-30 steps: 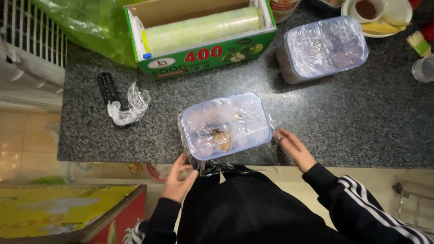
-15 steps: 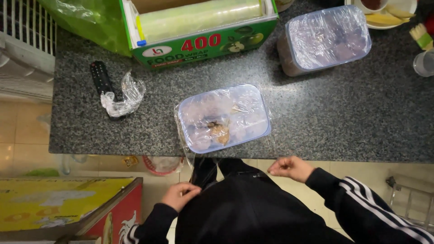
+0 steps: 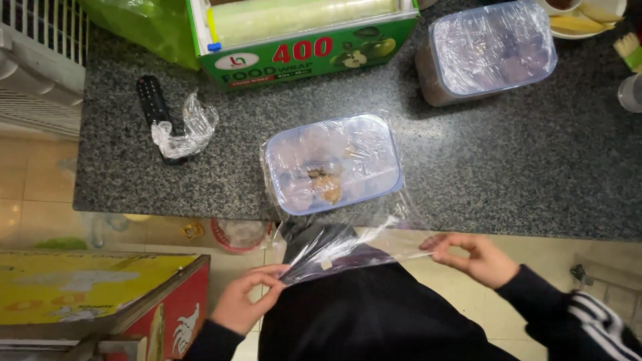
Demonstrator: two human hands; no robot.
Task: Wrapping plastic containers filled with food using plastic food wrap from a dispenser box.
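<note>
The cling-film dispenser box (image 3: 301, 40) at the tabletop's (image 3: 508, 174) far edge is cut off by the picture's top, so its back is out of sight. The second wrapped container (image 3: 491, 53) near the far right corner loses its top rim to the same edge. A plate (image 3: 588, 17) and a cup (image 3: 630, 93) at the right side are only partly in frame. What lies inside the near container (image 3: 334, 164) is blurred by film. The remote (image 3: 154, 107) is partly hidden under crumpled wrap (image 3: 187, 130).
</note>
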